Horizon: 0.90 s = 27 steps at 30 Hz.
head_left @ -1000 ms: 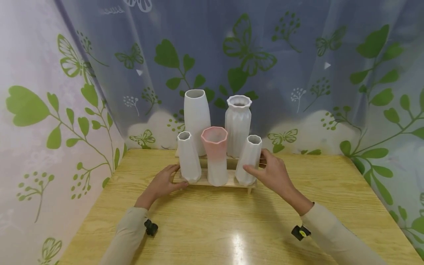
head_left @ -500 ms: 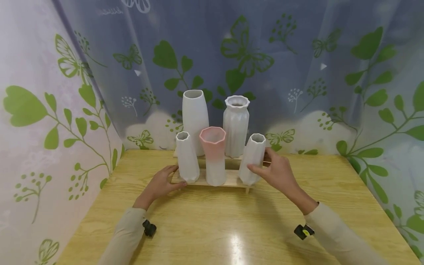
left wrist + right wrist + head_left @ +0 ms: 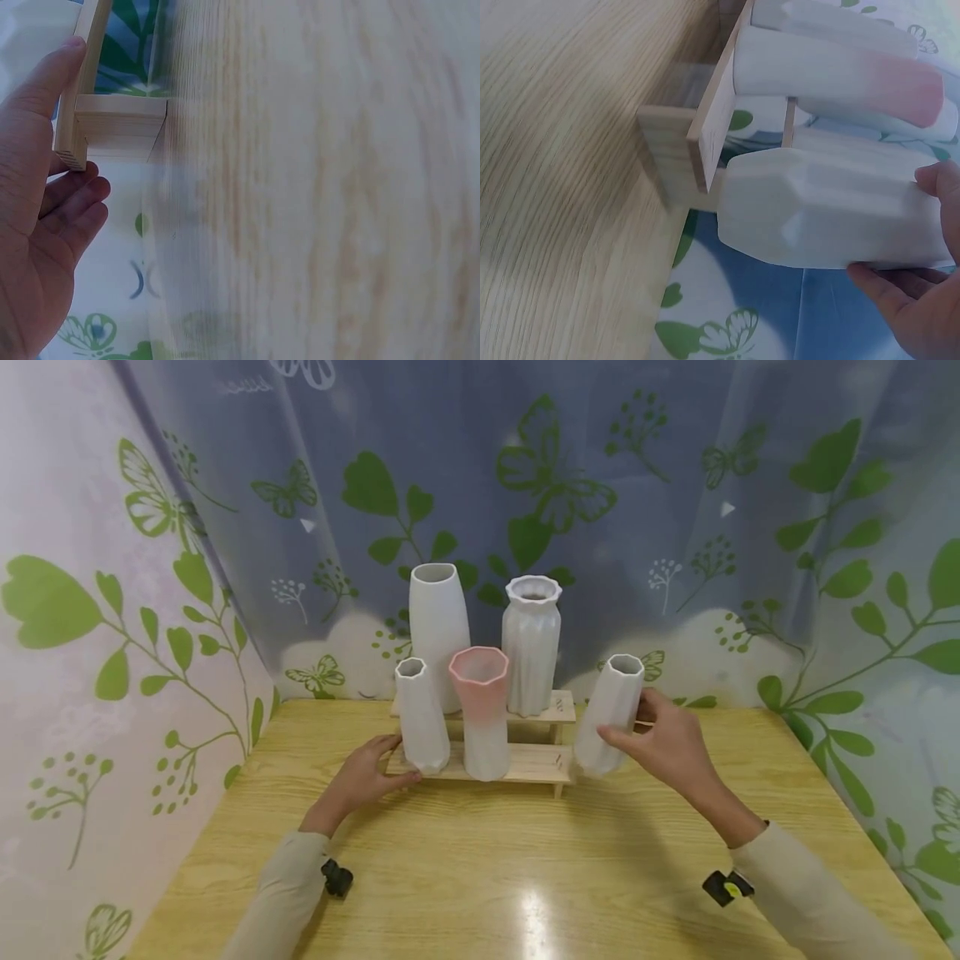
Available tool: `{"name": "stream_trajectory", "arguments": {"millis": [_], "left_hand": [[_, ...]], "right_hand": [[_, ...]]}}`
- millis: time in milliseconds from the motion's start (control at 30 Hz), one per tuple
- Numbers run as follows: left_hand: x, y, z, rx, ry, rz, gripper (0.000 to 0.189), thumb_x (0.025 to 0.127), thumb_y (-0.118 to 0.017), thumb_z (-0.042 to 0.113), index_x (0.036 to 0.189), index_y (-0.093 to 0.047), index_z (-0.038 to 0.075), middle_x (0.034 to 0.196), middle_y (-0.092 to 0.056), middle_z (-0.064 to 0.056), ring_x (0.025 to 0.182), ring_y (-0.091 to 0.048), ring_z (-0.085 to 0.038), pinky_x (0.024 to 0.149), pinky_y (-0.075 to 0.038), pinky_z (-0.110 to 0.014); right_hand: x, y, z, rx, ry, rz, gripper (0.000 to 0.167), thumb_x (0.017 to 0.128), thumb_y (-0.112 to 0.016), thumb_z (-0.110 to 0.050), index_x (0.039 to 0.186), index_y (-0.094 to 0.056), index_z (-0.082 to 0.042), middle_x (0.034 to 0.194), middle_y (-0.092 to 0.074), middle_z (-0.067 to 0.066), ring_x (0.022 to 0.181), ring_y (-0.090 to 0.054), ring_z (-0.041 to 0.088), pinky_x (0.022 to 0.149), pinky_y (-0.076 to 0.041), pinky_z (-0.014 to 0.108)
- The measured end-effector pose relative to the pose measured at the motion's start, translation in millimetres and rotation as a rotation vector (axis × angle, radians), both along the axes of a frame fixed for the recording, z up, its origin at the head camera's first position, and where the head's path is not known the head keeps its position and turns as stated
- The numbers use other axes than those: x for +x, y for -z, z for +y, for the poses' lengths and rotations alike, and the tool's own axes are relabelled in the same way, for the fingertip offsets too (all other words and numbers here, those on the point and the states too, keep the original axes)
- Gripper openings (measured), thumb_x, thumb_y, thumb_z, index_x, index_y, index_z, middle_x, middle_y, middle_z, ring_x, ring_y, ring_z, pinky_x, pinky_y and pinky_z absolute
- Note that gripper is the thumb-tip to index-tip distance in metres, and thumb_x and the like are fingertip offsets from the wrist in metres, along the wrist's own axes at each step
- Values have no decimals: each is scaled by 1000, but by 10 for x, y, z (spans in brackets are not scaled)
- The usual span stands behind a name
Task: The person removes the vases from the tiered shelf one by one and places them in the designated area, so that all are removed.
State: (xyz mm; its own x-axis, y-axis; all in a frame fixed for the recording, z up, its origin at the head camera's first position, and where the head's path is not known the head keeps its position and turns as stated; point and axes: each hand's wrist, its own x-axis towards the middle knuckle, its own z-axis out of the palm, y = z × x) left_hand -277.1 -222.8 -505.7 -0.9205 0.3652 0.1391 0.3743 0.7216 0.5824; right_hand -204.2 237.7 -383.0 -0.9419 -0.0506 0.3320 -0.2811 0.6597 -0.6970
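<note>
My right hand grips a small white faceted vase, tilted and off the right end of a two-step wooden stand. In the right wrist view, the thumb and fingers lie on opposite sides of the vase, its base beside the step's end. My left hand holds the stand's left end; in the left wrist view its thumb lies on the board and its fingers curl at the other side. On the lower step stand another small white vase and a pink-and-white vase.
The upper step bears a tall smooth white vase and a ribbed white vase with a wavy rim. All this rests on a wooden table. A blue and white curtain with green leaves hangs close behind.
My right hand has lifted the small white vase off the lower step and carried it rightward past the stand's end. My left hand stays at the stand's left end.
</note>
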Motion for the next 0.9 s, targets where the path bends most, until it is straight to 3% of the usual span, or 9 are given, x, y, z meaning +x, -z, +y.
{"name": "stream_trajectory", "arguments": {"millis": [300,900], "left_hand": [[10,-17,2,-16,-4,-3,97,86,-74,64,155,-43,3,153,-48,-21,140,-45,-45,108,-42,-64],[8,-30,12,-12,11,15,94,86,-75,60,154,-45,4,152,-50,-20,138,-47,-44,107,-43,-63]], "right_hand": [[-20,30,270,19,61,41,59,90,-80,-37,128,-61,4,114,-71,27,100,-72,42,77,-62,52],[-158,175,715,16,162,57,60,91,-80,-38,130,-61,4,115,-70,28,101,-71,45,74,-61,50]]}}
